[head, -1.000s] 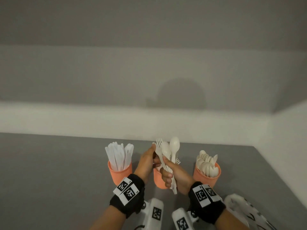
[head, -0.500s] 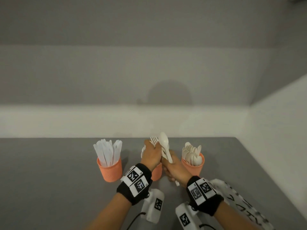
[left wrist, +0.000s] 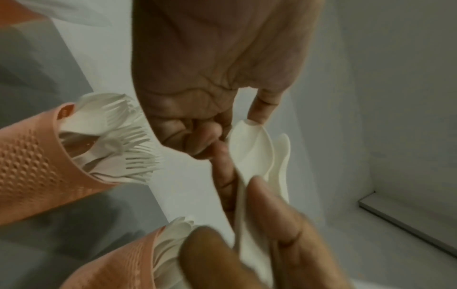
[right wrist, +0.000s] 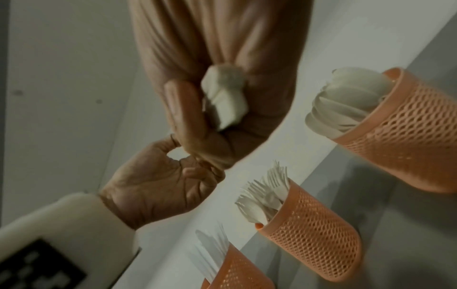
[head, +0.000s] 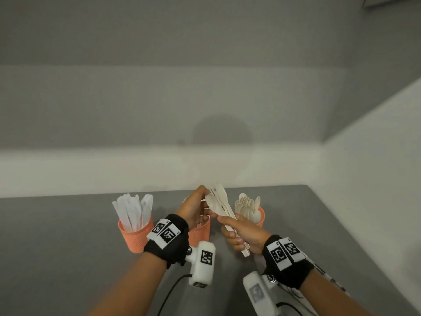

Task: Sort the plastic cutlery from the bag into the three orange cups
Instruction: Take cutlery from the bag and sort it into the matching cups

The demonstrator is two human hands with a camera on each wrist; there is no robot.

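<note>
Three orange mesh cups stand in a row: knives cup [head: 134, 234], forks cup [head: 200, 232] half hidden behind my left hand, spoons cup [head: 261, 215]. My right hand [head: 230, 229] grips a bundle of white cutlery [head: 224, 199] by the handles, just in front of the forks and spoons cups. The handle ends [right wrist: 225, 97] stick out of its fist. My left hand [head: 200, 206] pinches the bowl of one spoon [head: 211, 204] in that bundle; the left wrist view shows its fingertips on the spoon's bowl [left wrist: 252, 148].
A white printed bag [head: 325, 275] lies at the near right, mostly behind my right wrist. The grey table [head: 68, 247] ends at a white wall behind and on the right. The forks [left wrist: 128, 148] fan out of their cup towards my left hand.
My right hand has drawn the bundle back and to the right, tilting it. My left hand no longer covers the bundle and now pinches one spoon's bowl, spread out from the rest.
</note>
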